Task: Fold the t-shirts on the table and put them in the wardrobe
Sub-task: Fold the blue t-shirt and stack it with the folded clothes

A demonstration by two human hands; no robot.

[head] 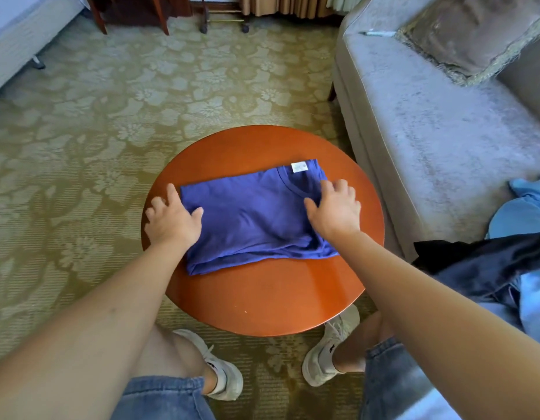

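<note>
Pressing at the left edge of the folded shirt, the left hand [171,221] lies spread. Its fingers are straight on the round wooden table [262,304] just beside the fabric, thumb on top of it, nothing gripped. The blue t-shirt [250,225] sits folded into a rectangle at the middle of the table. Its collar is toward the table's right edge, with the white neck label [299,167] showing on the far side. The right hand [335,207] rests flat on the shirt by the collar, fingers splayed and straight, holding nothing. Just beside the table's right edge is a grey sofa [429,131]. A heap of dark and light-blue clothes [505,268] lies on its near end, a fringed cushion [474,34] at the far end.
</note>
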